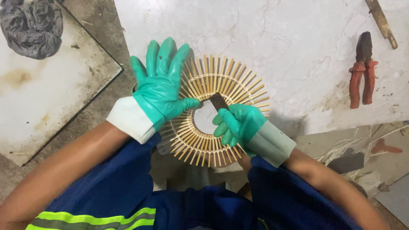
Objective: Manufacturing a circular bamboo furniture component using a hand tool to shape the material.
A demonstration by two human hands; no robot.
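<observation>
From the head camera, our left hand lies flat with fingers spread on the bamboo-stick ring, which rests on the pale slab. Our right hand is closed around a dark blade in the ring's centre. We judge steady pressing and short strokes serve best. We count one ring, one blade, one pair of red pliers, one grey rag.

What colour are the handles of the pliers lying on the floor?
Reddish-orange handles on the pliers, with dark metal jaws; seen in the head view.
</observation>
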